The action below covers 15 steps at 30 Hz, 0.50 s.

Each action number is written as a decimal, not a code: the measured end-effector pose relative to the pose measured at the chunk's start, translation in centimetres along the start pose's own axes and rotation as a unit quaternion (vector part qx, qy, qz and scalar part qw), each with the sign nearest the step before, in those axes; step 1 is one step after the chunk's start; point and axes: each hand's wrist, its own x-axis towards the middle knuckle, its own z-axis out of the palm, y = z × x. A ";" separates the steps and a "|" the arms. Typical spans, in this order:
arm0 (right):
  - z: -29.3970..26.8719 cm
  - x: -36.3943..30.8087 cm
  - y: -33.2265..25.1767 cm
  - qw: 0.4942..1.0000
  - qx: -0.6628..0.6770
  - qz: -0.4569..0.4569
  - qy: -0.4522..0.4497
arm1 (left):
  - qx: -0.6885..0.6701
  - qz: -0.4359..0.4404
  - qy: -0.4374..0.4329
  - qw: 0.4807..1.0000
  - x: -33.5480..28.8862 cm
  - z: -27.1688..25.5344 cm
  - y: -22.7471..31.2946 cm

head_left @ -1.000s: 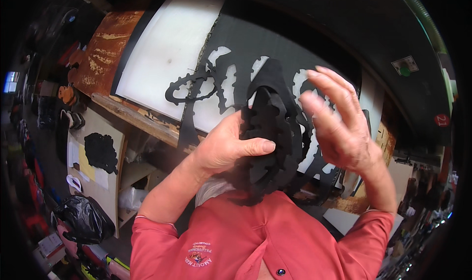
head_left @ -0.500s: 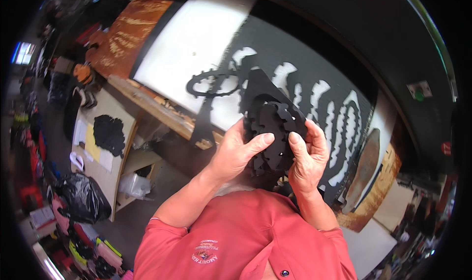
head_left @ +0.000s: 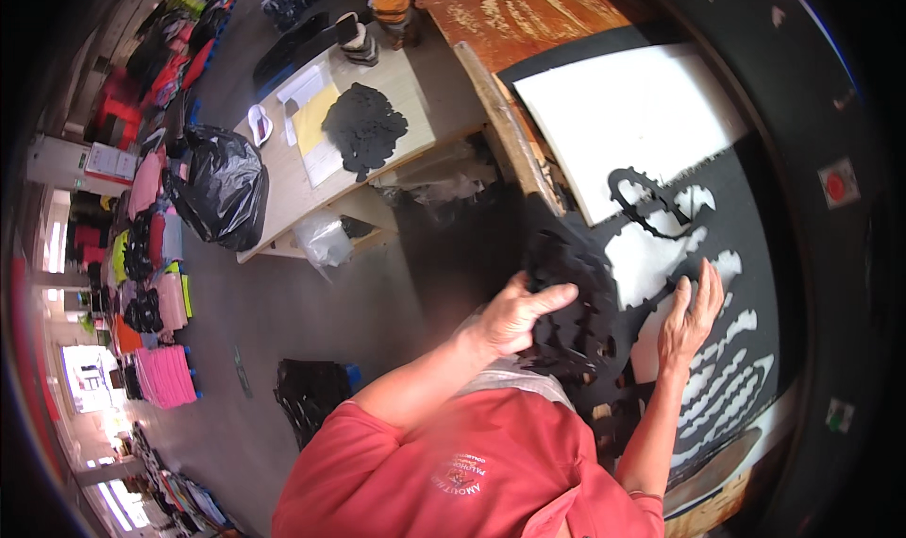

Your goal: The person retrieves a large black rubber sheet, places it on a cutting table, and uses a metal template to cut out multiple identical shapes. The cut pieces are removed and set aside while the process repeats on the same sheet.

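My left hand (head_left: 522, 319) grips a bundle of black cut-out pieces (head_left: 578, 255) with notched edges, its thumb lying across their top. To the right, my right hand (head_left: 689, 323) rests on or just over a black sheet (head_left: 766, 241) with its fingers stretched out. A dark scrap lies by those fingertips; whether they touch it I cannot tell. The sheet has rows of jagged cut-outs that show white beneath. Beyond that hand lies a black toothed ring-shaped offcut (head_left: 618, 191), partly over the white board (head_left: 613, 113).
At the left, a pale side table (head_left: 415, 113) bears a pile of black pieces (head_left: 366, 127) and papers. A black plastic bag (head_left: 222, 184) is beside it. A dark machine frame with a red button (head_left: 836, 185) runs along the right. Stacks of coloured material (head_left: 168, 378) stand far left.
The view has swung left. My right hand has let go of the black pieces and moved onto the sheet, while my left hand keeps the bundle.
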 end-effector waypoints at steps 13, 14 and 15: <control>1.2 -4.2 7.9 0.964 -0.263 0.013 -0.032 | 0.036 0.227 0.215 0.949 3.7 -28.5 28.7; 1.1 -4.2 7.8 0.964 -0.259 0.041 -0.038 | 0.026 0.233 0.216 0.948 4.5 -30.8 31.7; 1.0 -4.4 7.6 0.960 -0.262 0.081 -0.048 | 0.021 0.215 0.263 0.940 5.5 -33.0 34.8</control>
